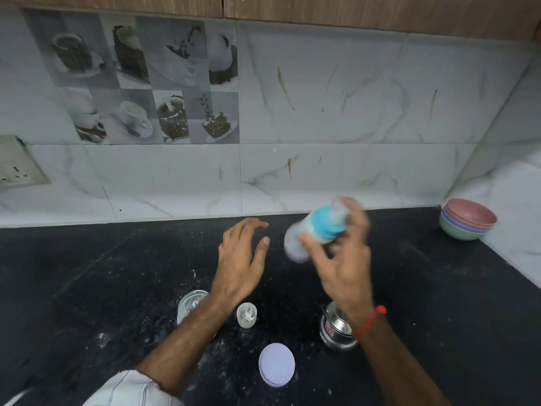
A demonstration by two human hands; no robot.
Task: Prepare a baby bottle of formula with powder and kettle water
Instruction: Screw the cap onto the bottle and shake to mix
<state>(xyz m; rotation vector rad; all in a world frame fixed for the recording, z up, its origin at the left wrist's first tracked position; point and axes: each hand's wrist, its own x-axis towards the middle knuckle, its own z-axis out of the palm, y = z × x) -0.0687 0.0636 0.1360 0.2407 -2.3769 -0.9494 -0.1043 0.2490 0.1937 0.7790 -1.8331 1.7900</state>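
My right hand [342,259] grips a baby bottle [319,227] with a blue collar, held tilted in the air above the black counter and blurred by motion. Just left of the bottle my left hand [240,256] hovers with its fingers spread and holds nothing. Near the counter's front stands a small steel kettle [336,329], partly hidden by my right wrist. A clear glass jar [190,306] stands behind my left forearm, and a pale round lid [276,364] lies flat at the front. A small clear cap [246,315] stands between the jar and the kettle.
White powder is scattered over the black counter [87,273]. Stacked coloured bowls [467,219] sit in the far right corner against the tiled wall. A wall socket [17,165] is at the far left.
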